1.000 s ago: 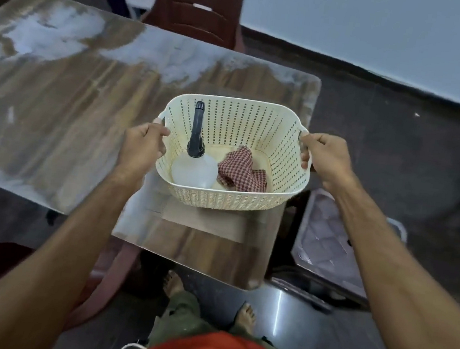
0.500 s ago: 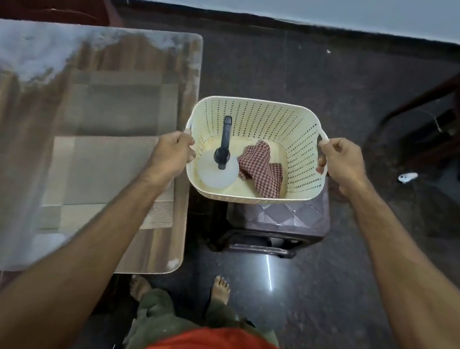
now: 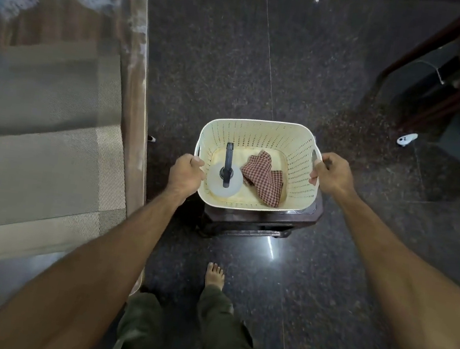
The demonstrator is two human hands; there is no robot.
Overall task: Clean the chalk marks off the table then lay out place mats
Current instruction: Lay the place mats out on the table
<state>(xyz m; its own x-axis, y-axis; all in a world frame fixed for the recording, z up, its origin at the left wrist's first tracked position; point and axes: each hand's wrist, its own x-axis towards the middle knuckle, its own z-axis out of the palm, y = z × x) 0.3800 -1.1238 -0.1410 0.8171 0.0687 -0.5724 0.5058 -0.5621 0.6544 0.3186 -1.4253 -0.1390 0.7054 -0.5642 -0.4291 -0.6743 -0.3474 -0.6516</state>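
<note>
A cream perforated basket [image 3: 262, 133] sits over a dark low stool [image 3: 249, 223] on the floor, right of the table. My left hand [image 3: 185, 173] grips its left handle and my right hand [image 3: 331, 173] grips its right handle. Inside lie a white spray bottle with a black nozzle [image 3: 225, 179] and a red checked cloth [image 3: 264, 178]. The wooden table [image 3: 136, 76] fills the left side, with whitish chalk smears along its far end. Beige place mats [image 3: 39, 133] lie on it.
Dark polished stone floor surrounds the stool. A dark wooden chair [image 3: 450, 71] stands at the upper right, with a small white object [image 3: 406, 139] on the floor near it. My bare foot [image 3: 215, 274] and green trousers are just below the stool.
The basket has travelled with both hands from above the table's right end, off its edge, down to the stool beside it. The view has swung right and downward.
</note>
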